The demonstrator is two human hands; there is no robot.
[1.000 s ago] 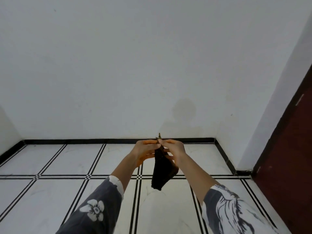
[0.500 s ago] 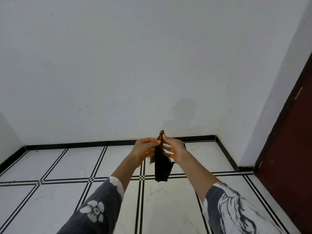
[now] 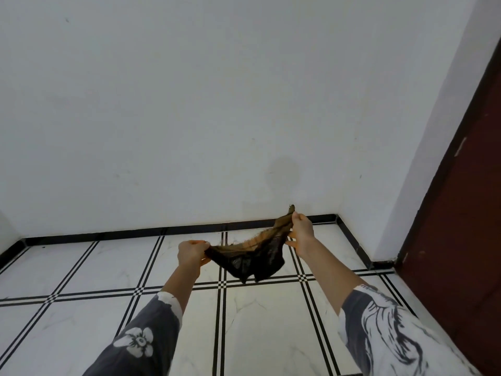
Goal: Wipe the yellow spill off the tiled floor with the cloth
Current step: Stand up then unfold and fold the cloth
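A dark cloth [image 3: 250, 257] with a yellow-stained upper edge hangs stretched in the air between both hands, above the tiled floor [image 3: 260, 327]. My left hand [image 3: 191, 252] pinches its left corner. Its right corner is gripped by my right hand [image 3: 301, 234], which is held higher and farther away. The cloth's middle sags down in a loose fold. No yellow spill shows on the white tiles in view.
A white wall [image 3: 217, 118] with a black skirting strip [image 3: 162, 230] closes the floor ahead. At the right stands a dark red door [image 3: 466, 213] beside a wall corner. Black double lines divide the white tiles.
My hands were together holding the cloth bunched and hanging down. They have moved apart, the right one up and to the right, spreading the cloth open between them.
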